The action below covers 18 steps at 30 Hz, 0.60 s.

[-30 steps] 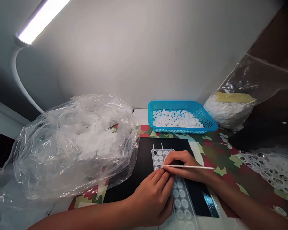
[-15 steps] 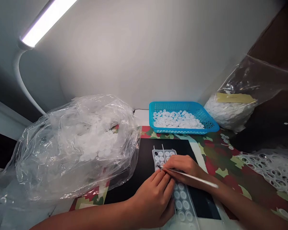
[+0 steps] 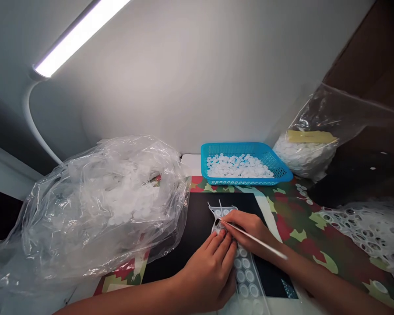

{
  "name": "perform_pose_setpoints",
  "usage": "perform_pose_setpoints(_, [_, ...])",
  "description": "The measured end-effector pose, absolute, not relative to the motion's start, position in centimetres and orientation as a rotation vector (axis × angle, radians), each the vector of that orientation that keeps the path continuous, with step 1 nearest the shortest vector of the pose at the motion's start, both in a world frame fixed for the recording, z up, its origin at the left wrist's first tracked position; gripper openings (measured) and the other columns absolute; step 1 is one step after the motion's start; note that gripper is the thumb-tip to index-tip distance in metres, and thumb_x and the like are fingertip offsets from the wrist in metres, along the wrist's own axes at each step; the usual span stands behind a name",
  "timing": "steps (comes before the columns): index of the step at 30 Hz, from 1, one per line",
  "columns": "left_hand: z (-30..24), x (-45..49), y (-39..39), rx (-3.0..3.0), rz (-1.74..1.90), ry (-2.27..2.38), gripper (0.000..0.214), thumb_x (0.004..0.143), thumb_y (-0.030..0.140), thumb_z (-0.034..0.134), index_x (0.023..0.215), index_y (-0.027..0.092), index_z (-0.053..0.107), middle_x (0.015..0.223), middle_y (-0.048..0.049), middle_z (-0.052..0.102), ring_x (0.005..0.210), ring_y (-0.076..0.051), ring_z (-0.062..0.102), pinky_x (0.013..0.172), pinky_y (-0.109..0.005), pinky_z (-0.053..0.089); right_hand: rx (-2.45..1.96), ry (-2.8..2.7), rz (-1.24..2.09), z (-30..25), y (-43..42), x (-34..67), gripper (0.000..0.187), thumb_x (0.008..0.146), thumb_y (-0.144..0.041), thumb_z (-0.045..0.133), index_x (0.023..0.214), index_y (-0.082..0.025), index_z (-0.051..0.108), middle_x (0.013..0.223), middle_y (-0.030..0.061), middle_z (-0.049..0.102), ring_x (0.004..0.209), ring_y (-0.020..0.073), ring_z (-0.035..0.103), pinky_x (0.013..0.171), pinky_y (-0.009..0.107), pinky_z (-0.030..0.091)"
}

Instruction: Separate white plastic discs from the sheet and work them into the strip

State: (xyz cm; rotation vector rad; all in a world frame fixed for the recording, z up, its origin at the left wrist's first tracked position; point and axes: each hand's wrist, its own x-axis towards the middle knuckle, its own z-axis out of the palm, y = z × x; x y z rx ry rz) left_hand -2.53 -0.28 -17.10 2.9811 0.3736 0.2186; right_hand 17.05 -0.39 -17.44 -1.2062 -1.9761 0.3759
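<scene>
A translucent strip (image 3: 249,276) of moulded round white discs in rows lies lengthwise on a black mat (image 3: 170,253). My left hand (image 3: 213,267) is closed over the strip's left edge, its fingertips pressed together near the far part. Pinched in my right hand (image 3: 246,225) is a thin white stick-like tool (image 3: 262,243); its tip reaches the strip close to a dark hole, just beyond my left fingertips. The far end of the strip looks bent there. My hands partly hide the middle of the strip, and what lies under the left fingers cannot be seen.
A blue basket (image 3: 248,182) of loose white discs stands at the back. Left is a large clear plastic bag (image 3: 85,210) of white pieces; another bag (image 3: 305,153) stands back right. Punched-out white webbing (image 3: 371,232) lies right. A lamp (image 3: 75,39) shines above left.
The tool's tip has shifted slightly up the strip, and the strip's far part now looks bent, with a dark hole near the tip. The whole view has shifted slightly.
</scene>
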Motion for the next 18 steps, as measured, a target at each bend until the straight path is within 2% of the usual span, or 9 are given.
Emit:
perform_pose_setpoints(3, [-17.3, -2.6, -0.4, 2.985, 0.232, 0.391, 0.053, 0.094, 0.026, 0.032, 0.140, 0.000, 0.033, 0.145, -0.0217, 0.036, 0.137, -0.034, 0.026, 0.114, -0.045, 0.026, -1.313, -1.825, 0.727, -16.2, -0.7, 17.8, 0.015, 0.089, -0.024, 0.056, 0.079, -0.018, 0.064, 0.074, 0.0014, 0.067, 0.067, 0.0134, 0.062, 0.062, 0.023, 0.049])
perform_pose_setpoints(7, [-17.4, -2.8, -0.5, 2.990, 0.239, 0.405, 0.052, 0.094, 0.026, 0.031, 0.139, 0.000, 0.034, 0.146, -0.0214, 0.035, 0.137, -0.034, 0.026, 0.113, -0.047, 0.028, -1.337, -1.698, 0.913, -16.0, -1.5, 19.1, 0.016, 0.088, -0.030, 0.060, 0.081, -0.017, 0.065, 0.079, 0.0023, 0.068, 0.072, 0.0149, 0.063, 0.065, 0.024, 0.050])
perform_pose_setpoints(11, [-17.3, -2.7, -0.4, 2.990, 0.266, 0.399, 0.052, 0.093, 0.026, 0.033, 0.138, 0.000, 0.036, 0.144, -0.0214, 0.038, 0.135, -0.035, 0.031, 0.111, -0.046, 0.031, -1.243, -1.777, 0.930, -16.5, -2.0, 19.5, 0.014, 0.088, -0.028, 0.059, 0.084, -0.017, 0.067, 0.088, 0.0048, 0.070, 0.083, 0.0168, 0.065, 0.076, 0.028, 0.051])
perform_pose_setpoints(18, [-17.2, -2.5, -0.4, 2.982, 0.299, 0.408, 0.052, 0.092, 0.027, 0.035, 0.136, 0.000, 0.039, 0.140, -0.0208, 0.043, 0.131, -0.034, 0.037, 0.110, -0.046, 0.034, -1.149, -1.881, 0.842, -16.7, -2.0, 19.5, 0.012, 0.090, -0.024, 0.058, 0.089, -0.018, 0.068, 0.090, 0.0048, 0.070, 0.085, 0.0157, 0.066, 0.079, 0.026, 0.052])
